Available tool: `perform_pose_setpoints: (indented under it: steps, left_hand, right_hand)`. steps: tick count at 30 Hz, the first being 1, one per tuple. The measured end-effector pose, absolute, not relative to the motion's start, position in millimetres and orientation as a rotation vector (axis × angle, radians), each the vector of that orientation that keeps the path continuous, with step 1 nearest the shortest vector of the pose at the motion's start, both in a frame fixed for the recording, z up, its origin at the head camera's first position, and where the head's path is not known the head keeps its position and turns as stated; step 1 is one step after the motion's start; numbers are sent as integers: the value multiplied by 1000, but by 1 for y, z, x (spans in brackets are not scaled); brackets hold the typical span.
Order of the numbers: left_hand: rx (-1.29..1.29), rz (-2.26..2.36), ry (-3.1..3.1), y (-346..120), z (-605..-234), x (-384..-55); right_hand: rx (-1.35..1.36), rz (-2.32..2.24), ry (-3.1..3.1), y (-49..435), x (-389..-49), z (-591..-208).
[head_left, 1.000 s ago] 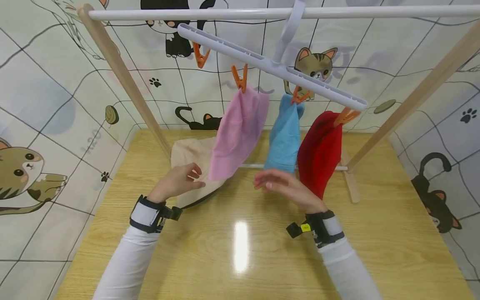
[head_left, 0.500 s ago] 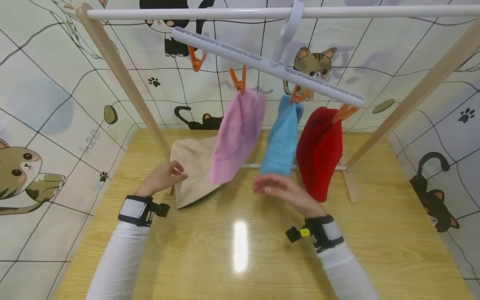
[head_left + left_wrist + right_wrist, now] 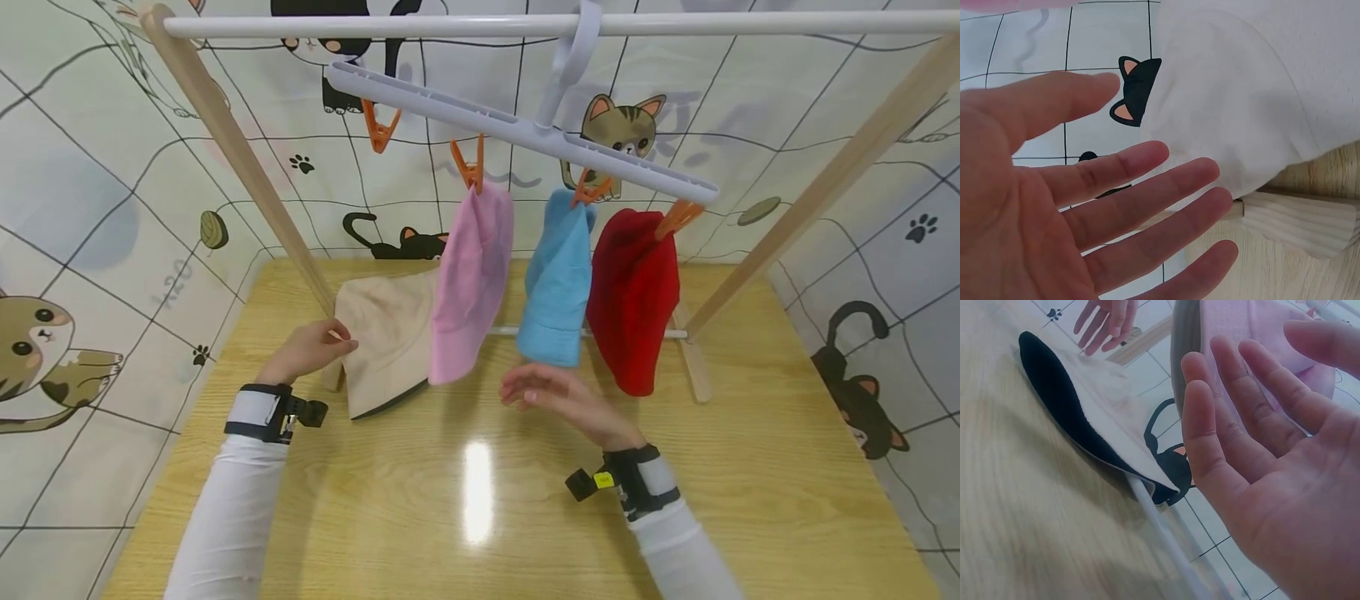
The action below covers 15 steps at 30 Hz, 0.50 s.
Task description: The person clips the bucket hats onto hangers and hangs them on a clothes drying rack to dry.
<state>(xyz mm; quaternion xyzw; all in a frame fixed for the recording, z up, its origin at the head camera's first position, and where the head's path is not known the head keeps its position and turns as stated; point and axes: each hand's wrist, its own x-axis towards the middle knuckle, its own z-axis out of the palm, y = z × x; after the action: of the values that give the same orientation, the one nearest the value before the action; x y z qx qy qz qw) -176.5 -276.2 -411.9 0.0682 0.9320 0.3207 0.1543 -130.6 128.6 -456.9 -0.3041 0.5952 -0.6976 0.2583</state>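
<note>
A beige bucket hat [image 3: 386,333] with a dark underside lies on the table at the left. Beside its left edge is my left hand [image 3: 307,350], fingers loosely extended and holding nothing; whether the fingertips touch the hat I cannot tell. Three more hats hang clipped by their tops: a pink bucket hat [image 3: 474,283], a light blue hat [image 3: 557,283] and a red hat [image 3: 633,300]. My right hand [image 3: 566,400] hovers just below the blue hat, relaxed and holding nothing. In the right wrist view, the beige hat [image 3: 1110,406] shows its dark underside.
A pale hanger [image 3: 517,129] with several orange clips hooks over the white rail [image 3: 375,27]. Its leftmost clip [image 3: 380,127] holds nothing. Wooden posts [image 3: 240,150] stand on both sides, joined low by a white bar [image 3: 502,331]. Cat-patterned walls surround the wooden table [image 3: 420,517].
My left hand has moved left, from in front of the beige hat to its left edge. The right hand has sunk slightly. The hanger has turned a little, and its hats have swung.
</note>
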Motion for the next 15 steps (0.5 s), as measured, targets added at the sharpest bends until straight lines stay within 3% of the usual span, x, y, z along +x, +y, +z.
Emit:
perform_pose_setpoints:
  steps: [15]
  left_hand:
    - [121, 995, 2660, -288, -413, -191]
  right_hand:
    - [-773, -1900, 1591, 129, -111, -482]
